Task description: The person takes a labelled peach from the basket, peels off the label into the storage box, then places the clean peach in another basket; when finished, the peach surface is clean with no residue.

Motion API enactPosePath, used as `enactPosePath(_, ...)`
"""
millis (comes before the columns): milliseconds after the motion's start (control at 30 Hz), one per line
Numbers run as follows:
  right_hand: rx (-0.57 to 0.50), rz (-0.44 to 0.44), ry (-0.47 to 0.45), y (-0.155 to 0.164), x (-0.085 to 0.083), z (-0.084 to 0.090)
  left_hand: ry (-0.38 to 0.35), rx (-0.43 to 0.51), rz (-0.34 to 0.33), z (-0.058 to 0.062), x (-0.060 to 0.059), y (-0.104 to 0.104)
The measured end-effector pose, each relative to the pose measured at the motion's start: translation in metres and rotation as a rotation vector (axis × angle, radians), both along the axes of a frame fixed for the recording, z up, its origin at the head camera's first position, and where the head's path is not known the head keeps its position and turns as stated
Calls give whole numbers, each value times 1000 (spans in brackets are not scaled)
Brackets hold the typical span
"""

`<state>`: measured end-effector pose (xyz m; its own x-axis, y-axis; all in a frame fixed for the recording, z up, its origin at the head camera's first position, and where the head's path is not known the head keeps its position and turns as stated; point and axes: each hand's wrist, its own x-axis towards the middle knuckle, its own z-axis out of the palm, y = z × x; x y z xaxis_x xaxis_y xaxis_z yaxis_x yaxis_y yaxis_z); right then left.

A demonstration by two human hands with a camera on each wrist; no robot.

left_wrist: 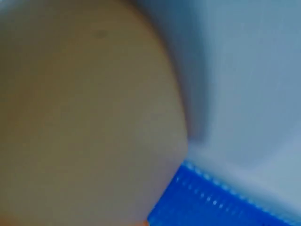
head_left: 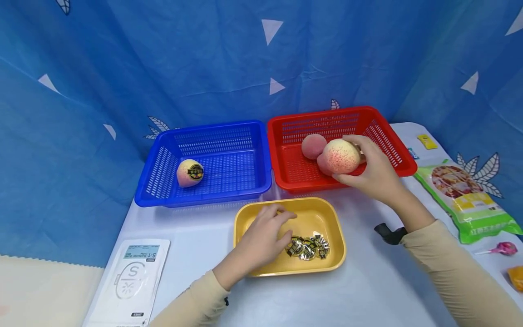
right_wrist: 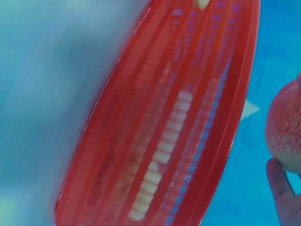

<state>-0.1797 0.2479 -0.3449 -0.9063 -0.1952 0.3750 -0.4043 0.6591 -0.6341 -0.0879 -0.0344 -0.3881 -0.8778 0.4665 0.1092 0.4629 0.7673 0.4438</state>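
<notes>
My right hand [head_left: 373, 175] grips a pale, red-speckled peach [head_left: 342, 156] between thumb and fingers, held over the red basket [head_left: 343, 114]. Part of that peach [right_wrist: 287, 129] shows at the right wrist view's edge, with a finger against it. Behind it in the basket lie a pink peach [head_left: 313, 146] and another [head_left: 323, 165], partly covered. My left hand [head_left: 261, 238] hovers over the yellow tray [head_left: 308, 215], its fingers loosely bent beside a pile of black-and-gold labels [head_left: 308, 247]. In the blue basket [head_left: 229, 175] sits one peach [head_left: 185, 175] bearing a similar label.
A white printed pouch [head_left: 132, 281] lies at the left. To the right are a green food bag [head_left: 466, 195], a lollipop [head_left: 506, 248], an orange item [head_left: 516, 277] and a small yellow packet [head_left: 427, 141]. A blue curtain [head_left: 212, 59] hangs behind the baskets.
</notes>
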Motion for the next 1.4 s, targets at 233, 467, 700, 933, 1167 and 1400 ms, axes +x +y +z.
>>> enactPosePath(233, -21, -106, -155, 45, -17, 1, 237, 84, 168, 20, -36, -13)
enactPosePath(467, 71, -114, -379, 77, -43, -9, 79, 2, 268, 17, -66, -25)
enactPosePath(700, 183, -29, -476, 84, -58, -16, -15, -17, 231, 13, -80, -15)
enactPosePath(933, 213, 27, -578, 87, -66, -15, -10, -46, 239, 12, -82, -9)
enactPosePath(1167, 283, 26, -700, 87, -76, -19, -8, -38, 247, 11, -81, -10)
enactPosePath(1400, 312, 1, -670, 84, -80, -25, -9, -40, 235, 9, -83, -10)
